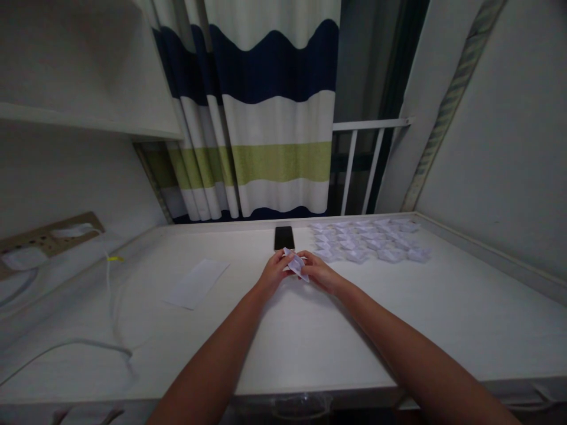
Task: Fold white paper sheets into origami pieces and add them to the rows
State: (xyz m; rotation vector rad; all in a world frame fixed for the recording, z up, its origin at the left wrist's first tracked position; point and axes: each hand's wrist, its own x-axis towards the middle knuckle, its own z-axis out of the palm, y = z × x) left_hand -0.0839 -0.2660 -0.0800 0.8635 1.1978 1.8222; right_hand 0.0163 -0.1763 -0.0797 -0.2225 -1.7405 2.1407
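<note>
Desk (319, 348): broad, flat and white, spreading beneath both hands.
Curtain (283, 124): white cloth with wavy navy bands and a yellow-green stripe, hanging behind the desk's far edge.
Paper rows (374, 243): many small folded white pieces, lined up toward the desk's far right.
Sheet (197, 284): flat white rectangular paper, lying well left of the hands.
Left hand (275, 271): bare, fingers gripping one side of a small white folded paper piece (296, 264).
Right hand (319, 273): bare, fingers gripping its other side.
Phone (284, 238): black, rectangular, lying just beyond the hands.
Held piece: tilted, between both hands, over the desk.
</note>
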